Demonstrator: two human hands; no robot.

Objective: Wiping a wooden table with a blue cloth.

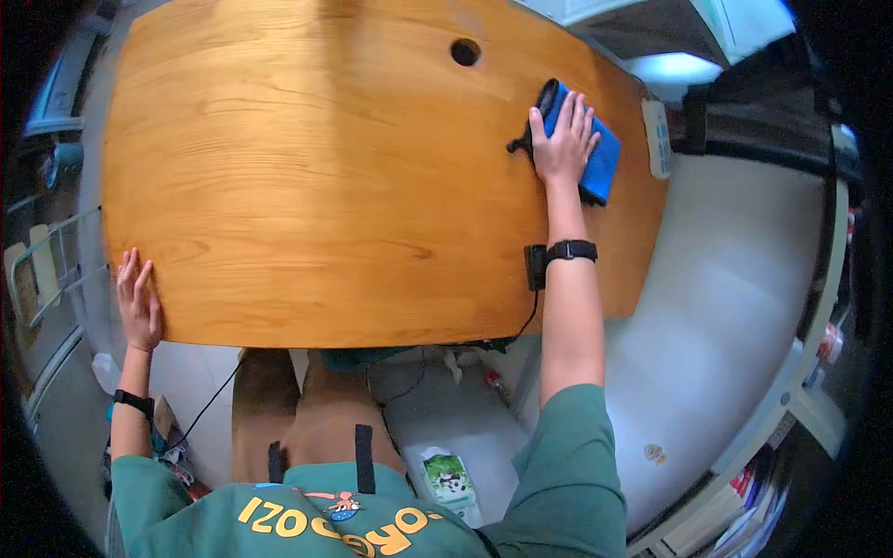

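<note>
A folded blue cloth (603, 163) with black edging lies on the wooden desk (307, 186) near its far right side. My right hand (563, 144) rests flat on the cloth, its fingers stretched out and slightly spread, pressing from above. A black drawn-up bit of the cloth sticks out to the left of that hand. At the desk's near left corner, my left hand (139, 302) lies with its fingers extended on the edge, holding nothing. Both wrists wear black bands.
Beyond the cloth, a white power strip (657, 139) sits along the desk's right edge. A small black box with a cable (536, 268) is by my right wrist. The desktop has a round hole (465, 52). Below lies a green-and-white packet (448, 477).
</note>
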